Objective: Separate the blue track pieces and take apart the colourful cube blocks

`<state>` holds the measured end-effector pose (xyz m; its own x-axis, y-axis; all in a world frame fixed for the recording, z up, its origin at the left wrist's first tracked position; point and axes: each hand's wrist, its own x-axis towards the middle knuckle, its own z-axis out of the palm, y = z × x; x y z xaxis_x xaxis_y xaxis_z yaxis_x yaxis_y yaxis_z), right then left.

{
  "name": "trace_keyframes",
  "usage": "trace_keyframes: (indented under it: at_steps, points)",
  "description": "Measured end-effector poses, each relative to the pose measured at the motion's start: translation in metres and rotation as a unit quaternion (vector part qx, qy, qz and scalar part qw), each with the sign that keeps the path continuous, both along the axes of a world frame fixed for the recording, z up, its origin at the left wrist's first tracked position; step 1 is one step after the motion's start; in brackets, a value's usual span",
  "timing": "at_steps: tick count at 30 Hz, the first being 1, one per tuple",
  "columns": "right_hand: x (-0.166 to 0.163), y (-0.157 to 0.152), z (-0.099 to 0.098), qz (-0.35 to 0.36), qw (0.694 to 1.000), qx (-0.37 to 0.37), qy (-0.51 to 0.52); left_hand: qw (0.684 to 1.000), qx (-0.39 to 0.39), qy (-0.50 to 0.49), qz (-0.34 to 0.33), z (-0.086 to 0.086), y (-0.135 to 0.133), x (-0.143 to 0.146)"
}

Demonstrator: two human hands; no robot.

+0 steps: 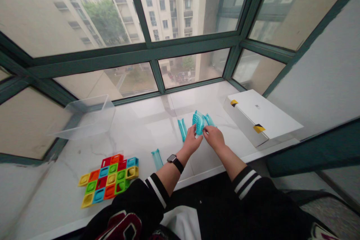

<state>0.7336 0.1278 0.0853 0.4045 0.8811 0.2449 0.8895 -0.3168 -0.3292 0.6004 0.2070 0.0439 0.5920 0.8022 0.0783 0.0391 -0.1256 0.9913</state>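
A curved translucent teal track piece (198, 121) is held up over the white ledge, its ribbed side toward the left. My left hand (192, 139) grips its lower left edge, and a dark watch is on that wrist. At its lower right, my right hand (213, 135) pinches the same piece with closed fingertips. Just left of it lies a straight teal track piece (182, 129). Another teal piece (209, 120) lies behind my right hand, partly hidden. Nearer to me, beside the watch, is one more straight teal piece (157, 158).
A flat cluster of colourful square blocks (108, 180) lies at the left front. Behind it stands a clear plastic bin (87, 120). A white box (261, 116) with yellow-and-black tape sits at the right. Green-framed windows (160, 50) bound the ledge's far side.
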Motion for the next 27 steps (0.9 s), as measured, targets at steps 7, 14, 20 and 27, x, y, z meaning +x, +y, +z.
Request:
trace_keyframes:
  at_steps: [7, 14, 20, 27]
  points:
    - [0.0, -0.001, -0.001, -0.003, 0.999, 0.016, 0.036, 0.998, -0.012, -0.049, -0.029, 0.015, -0.006, -0.018]
    - [-0.001, -0.007, -0.012, -0.039, 0.992, 0.067, 0.103, 0.998, -0.008, -0.037, -0.045, 0.064, -0.017, -0.122]
    - [-0.021, -0.043, -0.054, -0.015, 0.985, 0.065, 0.159, 0.99, 0.002, 0.061, 0.124, 0.041, -0.022, -0.234]
    - [-0.041, -0.068, -0.084, 0.063, 0.989, 0.072, 0.114, 0.96, 0.081, 0.164, 0.212, -0.015, -0.047, -0.284]
